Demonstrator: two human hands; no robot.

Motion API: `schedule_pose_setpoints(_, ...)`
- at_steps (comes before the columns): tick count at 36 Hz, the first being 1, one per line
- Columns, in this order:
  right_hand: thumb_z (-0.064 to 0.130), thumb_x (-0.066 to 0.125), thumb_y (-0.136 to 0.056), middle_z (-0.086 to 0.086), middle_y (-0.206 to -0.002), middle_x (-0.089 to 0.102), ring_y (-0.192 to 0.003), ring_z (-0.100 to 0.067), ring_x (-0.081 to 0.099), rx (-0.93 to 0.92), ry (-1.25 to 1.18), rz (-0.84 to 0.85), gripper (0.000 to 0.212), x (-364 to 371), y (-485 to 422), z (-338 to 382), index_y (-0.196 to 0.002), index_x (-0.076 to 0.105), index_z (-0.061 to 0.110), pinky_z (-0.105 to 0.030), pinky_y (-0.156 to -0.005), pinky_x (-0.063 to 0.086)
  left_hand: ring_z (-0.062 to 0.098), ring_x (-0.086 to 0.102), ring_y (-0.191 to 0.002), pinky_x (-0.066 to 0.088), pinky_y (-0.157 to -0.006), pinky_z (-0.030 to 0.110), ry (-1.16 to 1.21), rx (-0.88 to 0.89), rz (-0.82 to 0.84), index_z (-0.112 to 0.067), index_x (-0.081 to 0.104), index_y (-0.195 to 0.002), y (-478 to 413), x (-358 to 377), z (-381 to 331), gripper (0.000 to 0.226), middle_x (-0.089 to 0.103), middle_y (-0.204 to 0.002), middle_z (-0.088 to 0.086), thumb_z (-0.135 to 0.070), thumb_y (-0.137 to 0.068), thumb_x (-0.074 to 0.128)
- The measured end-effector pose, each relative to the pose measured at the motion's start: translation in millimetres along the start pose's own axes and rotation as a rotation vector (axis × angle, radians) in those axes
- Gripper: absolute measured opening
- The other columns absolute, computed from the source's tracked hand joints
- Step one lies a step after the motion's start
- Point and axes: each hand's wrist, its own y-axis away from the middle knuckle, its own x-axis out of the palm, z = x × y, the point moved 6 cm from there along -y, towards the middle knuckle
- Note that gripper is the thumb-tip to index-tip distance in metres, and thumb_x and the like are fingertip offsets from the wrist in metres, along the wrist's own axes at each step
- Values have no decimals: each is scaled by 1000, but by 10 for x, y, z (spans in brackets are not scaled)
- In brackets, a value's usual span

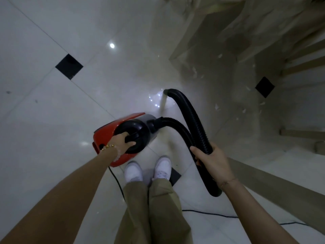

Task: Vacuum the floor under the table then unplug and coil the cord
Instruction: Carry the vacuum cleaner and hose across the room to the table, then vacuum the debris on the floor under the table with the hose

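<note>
A small red and black vacuum cleaner (121, 134) hangs above the white tiled floor in front of my feet. My left hand (121, 143) is shut on its black top handle. A black ribbed hose (191, 117) loops out from the vacuum's front, rises to a bend and comes back down. My right hand (211, 159) is shut around the hose, and the hose's end sticks out below my wrist. A thin black cord (211, 214) trails from the vacuum's rear, passes behind my legs and runs off right across the floor. Light wooden table legs (179, 41) stand ahead at the right.
Scraps of white debris (217, 106) lie scattered on the shaded floor under the table. Wooden chair rails (304, 132) and slats crowd the right side. A pale wooden edge (274, 184) runs diagonally at lower right. Black inset tiles (69, 66) dot the floor; the left is open floor.
</note>
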Motion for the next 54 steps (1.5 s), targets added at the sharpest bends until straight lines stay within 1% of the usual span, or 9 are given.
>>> schedule_pose_setpoints(12, 17, 67, -87, -2, -75, 58, -64, -12, 55, -48, 30, 182, 13, 609, -45, 304, -98, 61, 18, -19, -57, 52, 30, 53, -119, 39, -99, 32, 163, 82, -119, -5, 54, -128, 128, -73, 176, 38, 58, -129, 16, -14, -91, 57)
schedule_pose_setpoints(19, 21, 66, -88, -2, -74, 59, -64, -13, 55, -157, 87, 158, 15, 941, -63, 480, -90, 56, 32, -17, -54, 51, 29, 55, -112, 42, -93, 32, 512, -159, -367, -6, 54, -123, 395, -97, 784, 36, 58, -124, 15, -11, -88, 61)
schedule_pose_setpoints(23, 22, 67, -87, -3, -76, 60, -66, -15, 57, -188, 167, 187, 17, 1081, -55, 527, -86, 54, 33, -13, -51, 50, 28, 52, -111, 35, -86, 24, 527, -210, -308, -3, 50, -128, 512, 66, 1109, 42, 53, -127, 16, -10, -88, 61)
schedule_pose_setpoints(27, 25, 67, -87, -1, -79, 61, -67, -15, 59, -224, 269, 207, 17, 1183, -106, 505, -88, 54, 36, -17, -55, 52, 26, 47, -122, 33, -93, 23, 570, -199, -273, -8, 42, -137, 460, 232, 1355, 58, 47, -136, 15, -14, -85, 67)
schedule_pose_setpoints(32, 23, 68, -87, -3, -83, 62, -68, -18, 59, -202, 304, 197, 17, 1232, -209, 390, -99, 58, 29, -13, -53, 51, 15, 47, -116, 39, -103, 29, 691, -100, -250, -16, 36, -141, 249, 308, 1352, 73, 45, -137, 5, -7, -78, 72)
schedule_pose_setpoints(37, 23, 68, -86, -5, -80, 60, -65, -18, 57, -200, 339, 196, 14, 1270, -306, 310, -95, 59, 28, -14, -53, 50, 25, 30, -141, 37, -111, 49, 693, -73, -144, -44, -14, -146, -156, 649, 1503, 121, 8, -160, -4, -45, -63, 75)
schedule_pose_setpoints(40, 20, 68, -86, -5, -80, 60, -65, -17, 55, -193, 323, 203, 17, 1289, -325, 301, -90, 57, 32, -11, -52, 49, 28, 12, -147, 23, -118, 47, 591, -109, -204, -17, -13, -150, -41, 648, 1318, 116, -7, -160, 6, -34, -75, 74)
schedule_pose_setpoints(45, 17, 67, -86, -4, -81, 59, -65, -19, 54, -198, 320, 200, 17, 1290, -368, 329, -93, 58, 29, -12, -51, 49, 31, 7, -147, 23, -117, 49, 534, -93, -262, -12, -30, -141, -20, 694, 1190, 133, -16, -158, 11, -44, -70, 77)
schedule_pose_setpoints(54, 18, 67, -87, -8, -82, 56, -62, -17, 53, -141, 298, 138, 23, 1135, -412, 231, -107, 60, 9, -12, -49, 49, 31, -4, -147, 13, -121, 45, 377, -99, 78, -1, -32, -140, -148, 602, 1267, 145, -25, -155, 17, -59, -55, 71)
